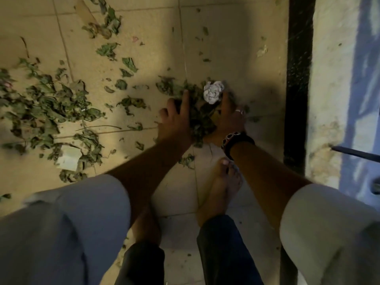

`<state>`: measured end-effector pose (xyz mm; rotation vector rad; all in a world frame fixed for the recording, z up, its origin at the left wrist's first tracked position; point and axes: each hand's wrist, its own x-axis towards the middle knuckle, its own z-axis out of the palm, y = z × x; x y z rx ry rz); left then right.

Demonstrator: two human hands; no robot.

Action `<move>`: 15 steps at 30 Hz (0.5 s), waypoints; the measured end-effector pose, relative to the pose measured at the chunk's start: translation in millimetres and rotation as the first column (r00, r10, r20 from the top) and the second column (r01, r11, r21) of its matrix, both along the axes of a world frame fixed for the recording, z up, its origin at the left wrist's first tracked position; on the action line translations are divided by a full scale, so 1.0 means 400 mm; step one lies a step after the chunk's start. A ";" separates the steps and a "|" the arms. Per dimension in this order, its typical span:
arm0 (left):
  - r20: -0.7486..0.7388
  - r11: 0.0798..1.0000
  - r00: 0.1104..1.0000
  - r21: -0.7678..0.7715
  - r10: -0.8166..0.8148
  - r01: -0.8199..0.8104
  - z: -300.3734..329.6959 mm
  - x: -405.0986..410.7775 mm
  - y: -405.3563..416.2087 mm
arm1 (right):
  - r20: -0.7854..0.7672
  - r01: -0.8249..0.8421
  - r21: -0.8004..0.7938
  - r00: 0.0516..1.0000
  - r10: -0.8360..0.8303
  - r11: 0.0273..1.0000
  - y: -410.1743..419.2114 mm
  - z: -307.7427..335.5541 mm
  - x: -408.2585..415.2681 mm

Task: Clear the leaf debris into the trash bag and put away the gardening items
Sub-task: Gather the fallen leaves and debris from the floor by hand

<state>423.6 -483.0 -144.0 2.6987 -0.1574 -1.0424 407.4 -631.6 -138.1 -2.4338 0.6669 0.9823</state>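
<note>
A bunch of green leaf debris [200,118] is pressed between my two hands low over the tiled floor. My left hand [174,120] presses its left side with straight fingers. My right hand [229,118], with a ring and a dark wristband, presses the right side. A crumpled white paper ball [212,92] sits on top of the bunch by my right fingers. More loose leaves [51,108] lie scattered over the floor to the left. No trash bag is in view.
My bare feet [222,190] stand just below the hands. A black strip [298,79] and a pale concrete ledge [329,89] run along the right. A white paper scrap [67,159] lies among the leaves at the left. A wooden stick [86,11] lies at the top.
</note>
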 end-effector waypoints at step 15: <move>-0.007 0.991 1.000 -0.131 0.021 -0.022 0.009 0.048 0.023 | 0.051 -0.061 0.089 0.997 0.057 0.994 -0.088 0.064 0.084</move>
